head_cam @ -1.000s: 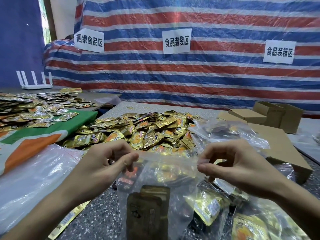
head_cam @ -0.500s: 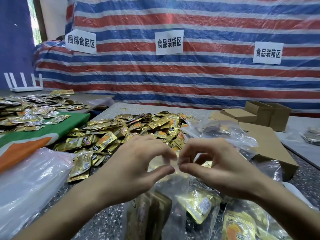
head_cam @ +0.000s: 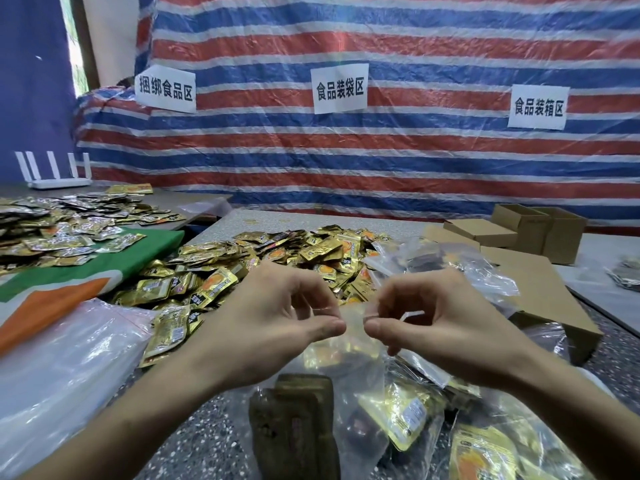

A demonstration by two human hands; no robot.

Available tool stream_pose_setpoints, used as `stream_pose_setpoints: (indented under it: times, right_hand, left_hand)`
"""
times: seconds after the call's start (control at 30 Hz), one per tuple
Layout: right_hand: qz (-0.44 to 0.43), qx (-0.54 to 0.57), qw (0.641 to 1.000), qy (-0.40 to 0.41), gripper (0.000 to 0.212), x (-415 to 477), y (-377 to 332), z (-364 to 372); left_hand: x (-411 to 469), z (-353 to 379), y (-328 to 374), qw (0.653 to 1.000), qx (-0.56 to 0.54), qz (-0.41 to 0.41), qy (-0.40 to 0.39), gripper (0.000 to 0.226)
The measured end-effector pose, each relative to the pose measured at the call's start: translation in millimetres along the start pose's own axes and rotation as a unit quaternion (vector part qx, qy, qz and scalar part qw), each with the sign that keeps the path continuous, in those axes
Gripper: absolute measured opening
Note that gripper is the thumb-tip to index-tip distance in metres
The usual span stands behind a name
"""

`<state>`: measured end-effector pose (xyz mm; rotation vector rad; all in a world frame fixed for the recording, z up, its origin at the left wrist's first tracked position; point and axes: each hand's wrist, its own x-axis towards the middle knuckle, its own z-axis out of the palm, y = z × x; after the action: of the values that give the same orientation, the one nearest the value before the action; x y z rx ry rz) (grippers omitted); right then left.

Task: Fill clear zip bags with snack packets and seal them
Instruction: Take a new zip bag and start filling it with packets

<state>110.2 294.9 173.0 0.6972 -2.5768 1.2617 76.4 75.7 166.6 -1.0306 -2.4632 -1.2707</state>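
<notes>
Head view: the left hand (head_cam: 277,327) and right hand (head_cam: 440,327) each pinch the top strip of the clear zip bag (head_cam: 349,386), thumbs nearly meeting. The bag hangs toward 6 o'clock with snack packets (head_cam: 294,431) inside. Filling looks done and sealing underway. At 12 o'clock a pile of loose packets (head_cam: 277,258) awaits bagging.

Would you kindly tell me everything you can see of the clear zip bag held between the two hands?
The clear zip bag is thin, glossy, crinkled see-through plastic. It hangs upright above the speckled table, its top strip pinched by the left hand and the right hand, thumbs nearly meeting. Inside show dark brown packets and a gold packet. Its bottom runs out of view; whether the zip is fully shut cannot be told.
</notes>
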Motion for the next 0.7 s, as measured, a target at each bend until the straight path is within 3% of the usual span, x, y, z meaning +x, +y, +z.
stream_pose_setpoints:
  times: [0.37,0.53,0.7]
  right_hand:
    - [-0.054,-0.004,0.996,0.065,0.009,-5.5,-0.6,5.4]
    - [-0.064,-0.043,0.994,0.073,0.016,-7.6,-1.9,9.8]
    - [-0.084,-0.049,0.994,0.051,0.005,-7.7,-4.5,8.8]
  left_hand:
    - [-1.8,0.4,16.1,1.000,0.003,0.011,-0.015,0.007]
    - [-0.4,5.5,21.9,0.999,0.009,0.031,0.018,0.012]
    - [-2.8,6.6,22.2,0.999,0.019,0.047,0.012,0.013]
